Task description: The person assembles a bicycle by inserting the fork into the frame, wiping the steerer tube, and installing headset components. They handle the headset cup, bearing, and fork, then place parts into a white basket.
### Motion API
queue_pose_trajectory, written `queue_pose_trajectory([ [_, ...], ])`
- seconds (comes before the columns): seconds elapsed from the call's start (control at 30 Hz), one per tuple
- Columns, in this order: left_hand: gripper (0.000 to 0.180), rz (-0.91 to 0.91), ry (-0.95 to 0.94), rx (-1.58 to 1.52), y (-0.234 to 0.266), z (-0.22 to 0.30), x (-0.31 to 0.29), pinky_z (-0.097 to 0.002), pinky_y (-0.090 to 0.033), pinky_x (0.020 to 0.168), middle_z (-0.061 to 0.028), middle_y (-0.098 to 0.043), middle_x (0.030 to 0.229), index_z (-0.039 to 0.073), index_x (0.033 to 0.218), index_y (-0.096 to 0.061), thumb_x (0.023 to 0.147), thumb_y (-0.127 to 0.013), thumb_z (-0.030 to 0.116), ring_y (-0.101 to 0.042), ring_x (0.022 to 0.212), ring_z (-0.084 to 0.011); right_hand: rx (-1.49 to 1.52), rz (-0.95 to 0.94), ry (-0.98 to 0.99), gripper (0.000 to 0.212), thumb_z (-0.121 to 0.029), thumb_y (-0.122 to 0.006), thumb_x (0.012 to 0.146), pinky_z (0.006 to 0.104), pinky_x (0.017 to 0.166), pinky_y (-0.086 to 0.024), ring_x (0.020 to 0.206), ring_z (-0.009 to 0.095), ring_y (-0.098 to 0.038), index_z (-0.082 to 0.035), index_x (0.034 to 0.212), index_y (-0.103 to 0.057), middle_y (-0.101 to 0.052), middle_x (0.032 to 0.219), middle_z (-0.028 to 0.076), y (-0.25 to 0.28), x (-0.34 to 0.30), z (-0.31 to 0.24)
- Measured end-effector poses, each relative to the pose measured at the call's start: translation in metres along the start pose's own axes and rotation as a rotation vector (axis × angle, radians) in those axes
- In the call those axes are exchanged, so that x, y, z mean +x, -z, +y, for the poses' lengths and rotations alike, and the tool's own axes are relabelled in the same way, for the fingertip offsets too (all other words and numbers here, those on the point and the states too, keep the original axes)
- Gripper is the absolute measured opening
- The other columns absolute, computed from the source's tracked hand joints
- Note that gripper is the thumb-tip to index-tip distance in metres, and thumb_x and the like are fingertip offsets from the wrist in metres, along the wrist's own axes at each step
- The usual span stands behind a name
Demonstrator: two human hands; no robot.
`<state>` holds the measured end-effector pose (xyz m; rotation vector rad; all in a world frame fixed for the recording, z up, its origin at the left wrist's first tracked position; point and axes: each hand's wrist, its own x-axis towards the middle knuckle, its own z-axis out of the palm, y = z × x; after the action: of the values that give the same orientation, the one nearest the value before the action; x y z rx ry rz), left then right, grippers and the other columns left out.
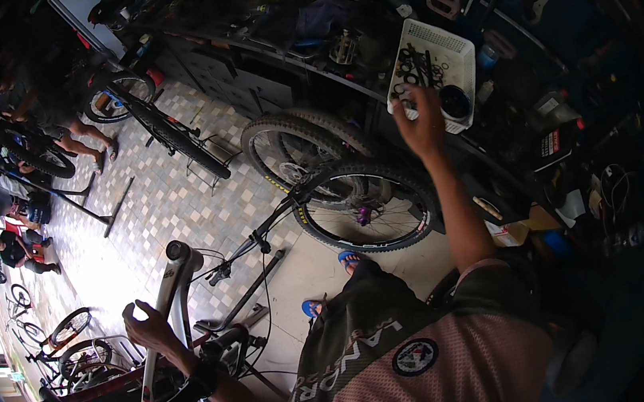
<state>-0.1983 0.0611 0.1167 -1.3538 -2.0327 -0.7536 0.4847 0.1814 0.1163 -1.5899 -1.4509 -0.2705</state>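
Note:
My right hand (421,126) reaches over the near edge of a white perforated plastic basket (455,50). Its thumb and fingers curl together at small dark rings and metal parts (422,68); whether one of these sits in the fingers is hard to make out. Inside the basket, beside that hand, is a round dark container (454,101). My left hand (151,328) hovers beside the pale bicycle frame (173,282), thumb and fingers curved but apart, with nothing visible between them. The frame's head tube is bare at its upper end.
Bicycle wheels (370,203) lean against the dark workbench (243,78). A handlebar (265,228) lies between them and the frame. Tools and boxes crowd the bench at right. Another person (56,97) stands by a bike at far left; one more (18,250) sits near the doorway.

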Motion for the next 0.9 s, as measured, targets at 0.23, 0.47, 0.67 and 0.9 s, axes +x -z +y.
queue_pose_trajectory([
  [0.23, 0.039, -0.243, 0.258, 0.121, -0.014, -0.045, 0.011, -0.057, -0.052, 0.073, -0.0175, -0.076, 0.088, 0.004, 0.094, -0.073, 0.105, -0.068, 0.041, -0.073, 0.083, -0.0416, -0.744, -0.481, -0.273, 0.092, -0.086, -0.062, 0.087, 0.0628, 0.125, -0.025, 0.157, 0.045, -0.023, -0.011, 0.139, -0.072, -0.036, 0.165, 0.022, 0.068, 0.005, 0.142],
  [0.47, 0.055, -0.383, 0.245, 0.239, -0.005, -0.032, 0.01, -0.0628, -0.049, 0.075, -0.0244, -0.074, 0.091, 0.003, 0.091, -0.068, 0.108, -0.056, 0.054, -0.07, 0.088, -0.0498, -0.752, -0.716, -0.415, 0.106, -0.099, -0.05, 0.081, 0.0602, 0.133, -0.007, 0.166, 0.045, -0.003, -0.016, 0.143, -0.072, -0.022, 0.176, 0.023, 0.051, 0.017, 0.163],
  [0.67, 0.046, -0.39, 0.041, 0.226, -0.008, -0.019, 0.004, -0.0524, -0.059, 0.072, -0.014, -0.08, 0.094, 0.013, 0.103, -0.078, 0.101, -0.065, 0.058, -0.078, 0.087, -0.038, -0.909, -0.778, -0.393, 0.092, -0.095, -0.048, 0.087, 0.0607, 0.133, -0.01, 0.166, 0.044, -0.007, -0.028, 0.145, -0.071, -0.022, 0.178, 0.017, 0.054, 0.014, 0.179],
  [0.9, 0.05, -0.492, 0.409, 0.211, 0.011, 0.002, 0.01, -0.0495, -0.057, 0.074, -0.0197, -0.078, 0.08, 0.013, 0.101, -0.081, 0.097, -0.068, 0.061, -0.078, 0.081, -0.0394, -1.007, -0.748, -0.288, 0.088, -0.086, -0.053, 0.092, 0.0622, 0.129, -0.021, 0.161, 0.044, -0.021, -0.014, 0.14, -0.07, -0.036, 0.169, 0.023, 0.047, 0.029, 0.151],
])
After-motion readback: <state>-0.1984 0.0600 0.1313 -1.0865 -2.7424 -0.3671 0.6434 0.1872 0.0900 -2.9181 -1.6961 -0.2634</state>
